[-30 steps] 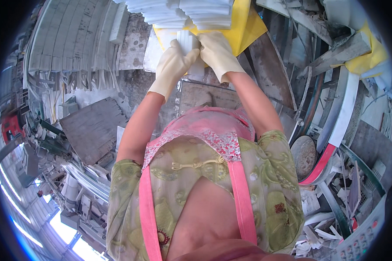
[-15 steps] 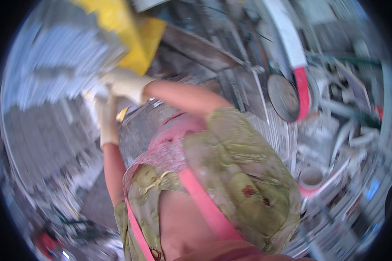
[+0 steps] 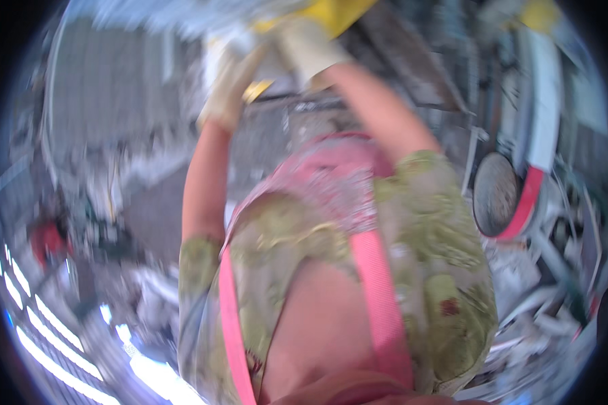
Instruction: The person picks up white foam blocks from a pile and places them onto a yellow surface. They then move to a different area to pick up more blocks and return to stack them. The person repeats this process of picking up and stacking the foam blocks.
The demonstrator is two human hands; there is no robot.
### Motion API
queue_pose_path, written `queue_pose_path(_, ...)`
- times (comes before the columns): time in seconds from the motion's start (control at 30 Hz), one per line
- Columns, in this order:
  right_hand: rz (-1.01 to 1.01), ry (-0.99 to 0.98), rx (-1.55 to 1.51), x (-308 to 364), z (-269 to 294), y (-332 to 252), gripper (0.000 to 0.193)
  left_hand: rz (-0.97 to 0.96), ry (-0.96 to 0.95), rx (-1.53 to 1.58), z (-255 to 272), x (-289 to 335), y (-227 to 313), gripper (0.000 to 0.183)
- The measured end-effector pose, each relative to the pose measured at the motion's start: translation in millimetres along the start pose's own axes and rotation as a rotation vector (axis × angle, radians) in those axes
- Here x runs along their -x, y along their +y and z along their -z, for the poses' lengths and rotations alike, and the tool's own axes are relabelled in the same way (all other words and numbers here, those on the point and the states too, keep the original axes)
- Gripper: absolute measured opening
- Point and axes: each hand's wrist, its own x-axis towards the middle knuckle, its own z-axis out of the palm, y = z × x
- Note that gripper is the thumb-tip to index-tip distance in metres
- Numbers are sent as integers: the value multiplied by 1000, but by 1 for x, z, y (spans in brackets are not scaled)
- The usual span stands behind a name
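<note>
Both hands wear cream gloves and reach forward at the top of the head view. My left hand point(image 3: 226, 91) is raised beside a whitish thing point(image 3: 275, 69) too blurred to name. My right hand point(image 3: 309, 48) is close on its right, in front of a bright yellow sheet-like surface point(image 3: 344, 15). A small yellow piece point(image 3: 257, 90) shows between the two wrists. Motion smears the fingers, so whether they grip anything does not show.
Grey ribbed stacks point(image 3: 111, 88) stand on the left. To the right are a round grey disc point(image 3: 496, 192) and a white post with a pink-red band point(image 3: 523, 209). Whitish scrap pieces point(image 3: 540, 310) lie at the lower right, a red object point(image 3: 47, 243) at the far left.
The view has swung, so both hands and the yellow surface now appear farther right and higher. The hands stay close together. Bright light strips have come into view at the lower left.
</note>
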Motion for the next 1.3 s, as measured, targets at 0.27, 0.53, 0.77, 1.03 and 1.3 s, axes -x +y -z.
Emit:
queue_pose_path(0.27,40,129,-925,-14,-7,10,45,438,36,520,12,18,25,57)
queue_pose_path(0.53,-291,-133,-1192,32,3,-22,74,588,185,960,-6,38,5,61)
queue_pose_path(0.77,-416,-50,-1163,31,-2,-27,69,481,2,948,-1,53,-3,70)
queue_pose_path(1.03,-280,-50,-971,25,-19,-12,62,513,-8,1001,-2,56,-15,65)
queue_pose_path(1.3,-241,10,-509,9,-18,-19,75,430,-22,916,-6,56,-22,73)
